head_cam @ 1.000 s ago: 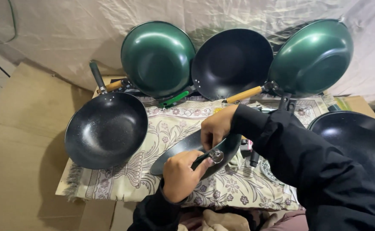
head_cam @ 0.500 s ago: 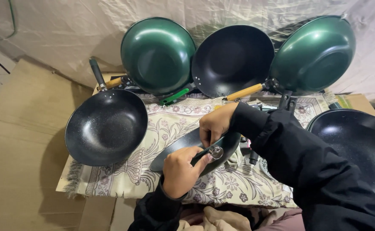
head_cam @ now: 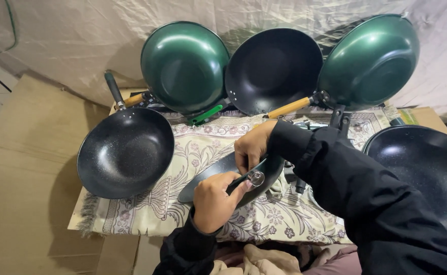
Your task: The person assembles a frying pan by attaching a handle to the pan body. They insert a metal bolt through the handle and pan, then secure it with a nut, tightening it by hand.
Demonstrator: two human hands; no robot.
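So the desk point(head_cam: 131, 224) has a patterned cloth point(head_cam: 193, 147) over it, and the dark pan point(head_cam: 218, 173) being worked on lies tilted at the middle, long axis running lower-left to upper-right. The right hand point(head_cam: 251, 145) pinches its upper rim from above, fingers closed on the edge. The left hand point(head_cam: 213, 201) sits closer, clenched round a dark tool point(head_cam: 239, 179) whose tip points up-right at a small shiny round fitting point(head_cam: 256, 177), right at the right fingers.

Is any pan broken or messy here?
Nothing looks broken or spilled. One oddity: the pan under the hands shows no handle, unlike the black wok beside it. The left hand holds a thin tool against it.
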